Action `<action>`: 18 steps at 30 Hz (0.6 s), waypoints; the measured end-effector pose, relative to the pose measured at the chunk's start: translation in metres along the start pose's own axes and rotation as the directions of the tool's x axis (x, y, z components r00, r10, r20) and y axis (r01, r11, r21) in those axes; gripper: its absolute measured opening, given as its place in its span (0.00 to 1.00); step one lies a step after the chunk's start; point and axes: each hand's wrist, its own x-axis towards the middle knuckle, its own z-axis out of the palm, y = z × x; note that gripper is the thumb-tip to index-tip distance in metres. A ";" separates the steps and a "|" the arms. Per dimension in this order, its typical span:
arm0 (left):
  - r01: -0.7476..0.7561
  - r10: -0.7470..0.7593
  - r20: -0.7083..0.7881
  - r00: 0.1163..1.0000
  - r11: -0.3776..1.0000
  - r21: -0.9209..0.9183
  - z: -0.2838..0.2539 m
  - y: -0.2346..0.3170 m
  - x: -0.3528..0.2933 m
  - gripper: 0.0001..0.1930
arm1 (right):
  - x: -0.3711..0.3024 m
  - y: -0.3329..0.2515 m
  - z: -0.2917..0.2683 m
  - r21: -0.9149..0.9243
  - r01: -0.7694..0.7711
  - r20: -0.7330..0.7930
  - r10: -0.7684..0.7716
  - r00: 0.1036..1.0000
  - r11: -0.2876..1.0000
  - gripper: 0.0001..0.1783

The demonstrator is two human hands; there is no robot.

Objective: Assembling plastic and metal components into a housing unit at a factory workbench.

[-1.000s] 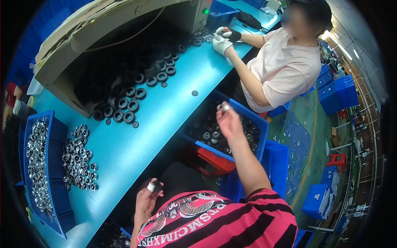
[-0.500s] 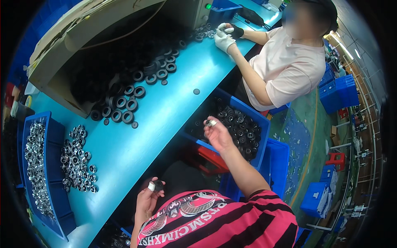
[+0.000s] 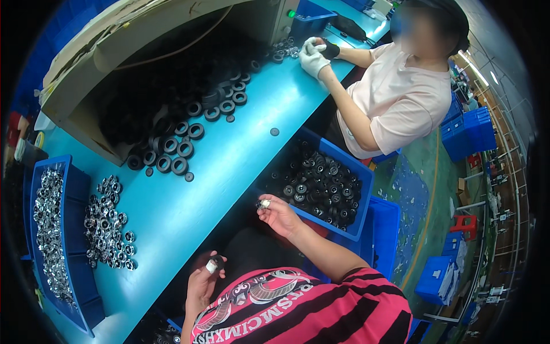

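Observation:
My left hand is near the table's front edge, closed on a black rubber ring, partly hidden by a finger wrapped in white tape. My right hand, also with a white-taped finger, is pinched just off the table edge; a small dark, shiny bit shows at its fingertips, too small to name. Beside that hand is a blue bin of black wheels with pale centres. Black rubber rings lie heaped on the blue table. Chrome hubs are spread at its left.
A tilted blue crate full of chrome hubs stands at the left. Behind the rings is a large beige-framed housing. Across the bin, a co-worker in white gloves handles parts at the table. Another blue crate sits under the bin.
My right hand has drawn back from over the bin, moving left and toward me, uncovering more wheels. The left hand stays nearly in place, the ring turned slightly.

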 end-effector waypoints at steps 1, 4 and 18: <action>0.007 -0.007 -0.012 1.000 1.000 0.002 -0.001 -0.001 -0.001 0.25 | 0.000 0.002 -0.001 0.003 -0.008 0.002 0.008 1.000 1.000 0.13; 0.014 -0.014 -0.030 0.999 1.000 -0.002 -0.003 -0.004 -0.001 0.25 | -0.003 0.004 0.000 0.008 -0.040 -0.002 0.040 0.999 0.999 0.13; -0.025 0.025 -0.001 1.000 0.999 0.021 0.001 -0.006 0.002 0.23 | -0.019 0.026 -0.005 0.044 -0.148 0.092 0.143 0.985 0.988 0.15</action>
